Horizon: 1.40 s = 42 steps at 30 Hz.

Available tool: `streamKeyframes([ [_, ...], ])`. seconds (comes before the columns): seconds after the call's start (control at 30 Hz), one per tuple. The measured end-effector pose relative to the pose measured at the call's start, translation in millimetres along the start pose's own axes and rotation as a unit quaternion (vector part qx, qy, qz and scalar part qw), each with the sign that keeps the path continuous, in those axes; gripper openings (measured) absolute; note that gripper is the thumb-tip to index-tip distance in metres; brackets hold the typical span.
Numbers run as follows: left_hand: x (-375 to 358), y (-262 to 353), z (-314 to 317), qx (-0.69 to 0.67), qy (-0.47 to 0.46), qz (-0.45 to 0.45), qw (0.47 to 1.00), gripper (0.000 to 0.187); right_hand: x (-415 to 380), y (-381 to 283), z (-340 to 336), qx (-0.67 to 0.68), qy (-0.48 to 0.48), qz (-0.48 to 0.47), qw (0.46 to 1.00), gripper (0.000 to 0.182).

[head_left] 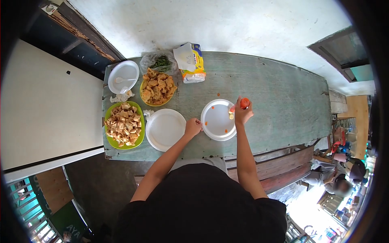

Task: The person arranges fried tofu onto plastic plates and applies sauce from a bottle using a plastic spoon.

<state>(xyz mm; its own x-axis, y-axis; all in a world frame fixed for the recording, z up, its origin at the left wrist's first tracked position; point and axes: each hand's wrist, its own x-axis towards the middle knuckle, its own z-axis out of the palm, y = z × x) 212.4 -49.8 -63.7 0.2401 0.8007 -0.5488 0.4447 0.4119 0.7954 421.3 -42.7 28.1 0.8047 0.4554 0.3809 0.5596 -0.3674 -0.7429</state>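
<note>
My right hand is wrapped round a red sauce bottle, tilted over the right side of a white plate. A pale yellow piece by the bottle shows over the plate's rim. Several small orange-red spots dot the plate. At its left rim, my left hand is closed, fingertips right on the edge. Left of that hand lies a second white plate with nothing on it.
A green plate of folded brown pieces stands far left. Behind it are a yellow-rimmed plate of fried food, a white bowl with a spoon, a plastic bag of greens and a tissue pack. Someone sits at right.
</note>
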Motion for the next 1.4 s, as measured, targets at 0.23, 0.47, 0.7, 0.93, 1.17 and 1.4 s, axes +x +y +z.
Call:
streamKeyframes([
  [0.23,2,-4,1,-0.017,-0.004,-0.006,1.0,0.011,1,4,2,0.011,0.004,-0.011,1.0,0.03],
  [0.47,-2,2,-1,-0.012,0.001,0.009,1.0,0.01,1,6,3,0.009,-0.01,-0.013,1.0,0.029],
  [0.7,-3,4,0,-0.025,-0.003,-0.008,1.0,0.011,1,6,4,0.024,-0.001,-0.013,1.0,0.028],
  [0.93,-3,6,0,-0.028,-0.003,-0.011,1.0,0.01,2,11,5,0.021,0.019,-0.038,0.999,0.028],
  [1.17,-5,8,-1,-0.031,-0.004,-0.003,0.999,0.011,4,15,3,0.024,0.021,-0.02,0.999,0.031],
  [1.4,-8,9,0,-0.051,0.002,-0.003,0.999,0.01,21,19,-21,0.041,0.081,0.071,0.993,0.038],
])
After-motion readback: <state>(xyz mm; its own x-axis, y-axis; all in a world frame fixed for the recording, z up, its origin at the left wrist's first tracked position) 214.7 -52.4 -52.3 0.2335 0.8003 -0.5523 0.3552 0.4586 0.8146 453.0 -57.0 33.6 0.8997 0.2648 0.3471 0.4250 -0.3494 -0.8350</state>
